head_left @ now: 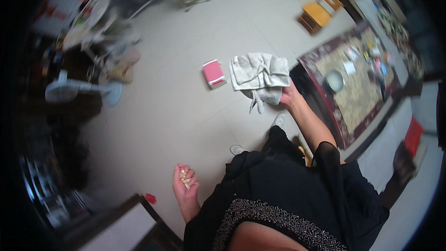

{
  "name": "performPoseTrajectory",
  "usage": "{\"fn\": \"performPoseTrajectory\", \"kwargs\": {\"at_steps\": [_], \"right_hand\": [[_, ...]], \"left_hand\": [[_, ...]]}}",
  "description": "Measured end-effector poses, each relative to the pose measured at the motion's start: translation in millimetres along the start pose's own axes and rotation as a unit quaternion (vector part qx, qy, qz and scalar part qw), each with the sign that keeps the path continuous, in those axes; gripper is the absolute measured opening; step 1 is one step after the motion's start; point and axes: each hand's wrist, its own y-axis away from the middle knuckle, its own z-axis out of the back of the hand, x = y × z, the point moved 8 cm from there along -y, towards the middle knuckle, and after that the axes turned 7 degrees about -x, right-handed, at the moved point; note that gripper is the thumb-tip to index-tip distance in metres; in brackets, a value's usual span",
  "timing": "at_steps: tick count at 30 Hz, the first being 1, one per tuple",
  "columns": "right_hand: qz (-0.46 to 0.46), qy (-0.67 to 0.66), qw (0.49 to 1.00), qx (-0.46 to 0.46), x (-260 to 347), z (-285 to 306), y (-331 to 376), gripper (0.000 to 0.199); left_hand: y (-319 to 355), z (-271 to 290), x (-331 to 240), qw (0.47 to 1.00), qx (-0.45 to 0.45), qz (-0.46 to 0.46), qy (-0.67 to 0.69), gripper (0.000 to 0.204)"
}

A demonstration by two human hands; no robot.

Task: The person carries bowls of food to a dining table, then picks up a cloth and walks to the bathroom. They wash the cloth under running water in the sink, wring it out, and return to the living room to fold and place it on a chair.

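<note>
In the head view my right hand (289, 94) is stretched out over the floor, closed on a light grey cloth (260, 72). The cloth is folded over on itself, and its lower end hangs down in a loose strip. Lower and to the left, my left hand (182, 196) is turned palm up with its fingers curled in. Several small whitish pieces (186, 178), like garlic cloves in shape, lie in that palm. Their exact kind is too small to make out.
A pink and white stool (214, 73) stands ahead on the tiled floor. To the right is a table (320, 72) with a metal bowl (334, 81) and small items; a yellow chair (318, 15) is beyond it. A pale fan (65, 88) is at the left.
</note>
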Motion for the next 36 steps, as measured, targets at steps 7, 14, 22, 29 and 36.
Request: {"fn": "performPoseTrajectory", "kwargs": {"at_steps": [7,14,22,29,36], "right_hand": [[-0.153,0.143,0.976,0.058,-230,-117,-113,0.049],[-0.228,0.329,0.912,-0.091,-403,-128,-182,0.032],[-0.271,0.474,0.827,-0.13,-530,-67,-332,0.024],[-0.432,0.379,0.815,0.073,-746,-193,-394,0.041],[-0.508,0.398,0.759,0.094,-899,-291,-446,0.046]], "left_hand": [[46,240,-149,0.962,-0.015,-0.169,0.214,0.017],[32,365,-230,0.907,0.054,-0.204,0.365,0.019],[-19,400,-352,0.888,0.08,-0.224,0.394,0.023],[56,419,-478,0.817,-0.007,-0.333,0.471,0.024],[50,509,-500,0.733,-0.087,-0.358,0.572,0.025]]}}
